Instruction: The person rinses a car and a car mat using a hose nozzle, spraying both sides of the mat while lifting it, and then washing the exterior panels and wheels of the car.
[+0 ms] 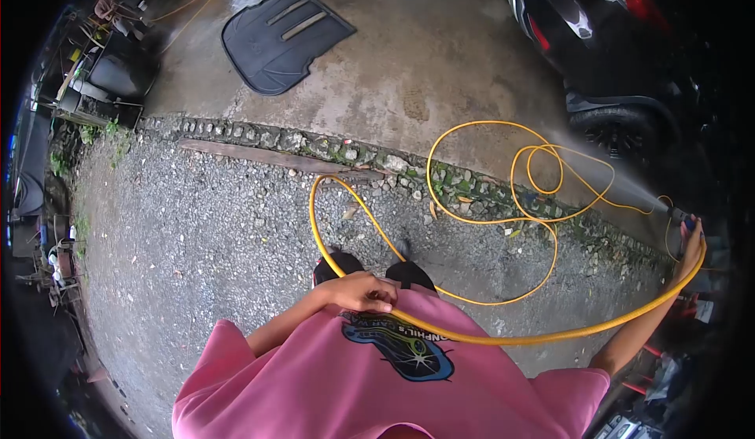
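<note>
My left hand [360, 292] is closed around a yellow hose [543, 339] in front of my pink shirt. From there the hose sweeps across to the far right, where my right hand [692, 234] grips a dark spray nozzle [678, 217] at arm's length. A white jet of water [629, 187] leaves the nozzle toward the upper left, near the wheel [617, 128] of a dark car [586, 53]. Other loops of the hose lie on the ground between me and the car. The fingers of my right hand are small and partly hidden.
A black floor mat [287, 39] lies on the wet concrete [393, 69]. A mossy stone edge [377, 156] and a wooden plank [267, 156] divide the concrete from the gravel [197, 242] under me. Cluttered items and a dark container [122, 73] stand at upper left.
</note>
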